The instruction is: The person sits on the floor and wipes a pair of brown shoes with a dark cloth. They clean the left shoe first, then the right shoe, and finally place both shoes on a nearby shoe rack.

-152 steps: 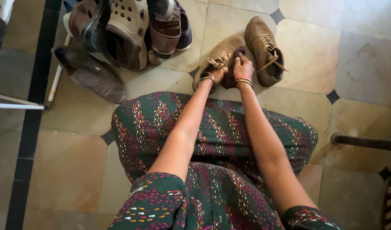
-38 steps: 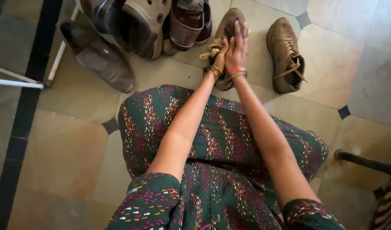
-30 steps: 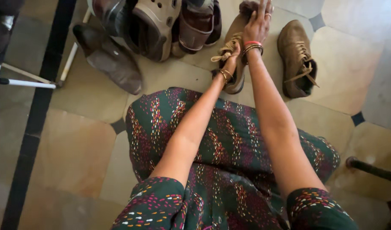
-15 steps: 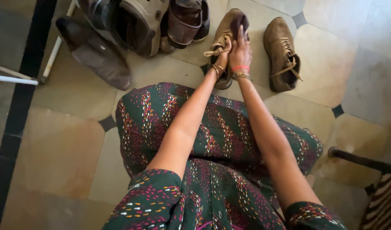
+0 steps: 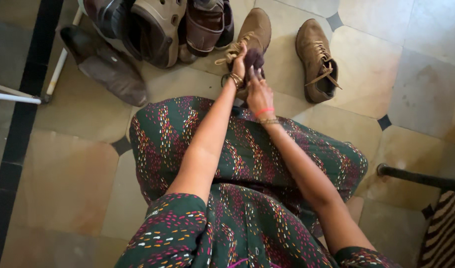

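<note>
The person is sitting over a tiled floor (image 5: 411,74), both arms reaching forward across a patterned green garment (image 5: 247,164). The left hand (image 5: 239,58) is gripping the tan lace-up shoe (image 5: 252,34) at its laced opening, fingers closed on it, holding it steady on the floor with its toe pointing away. The right hand (image 5: 259,94) is pinching a small dark cloth (image 5: 254,58) between curled fingers and pressing it against the shoe near the heel end, just beside the left hand. The matching second tan shoe (image 5: 316,59) is lying apart to the right. A heap of other footwear (image 5: 158,25) is resting to the left, close to the held shoe.
</note>
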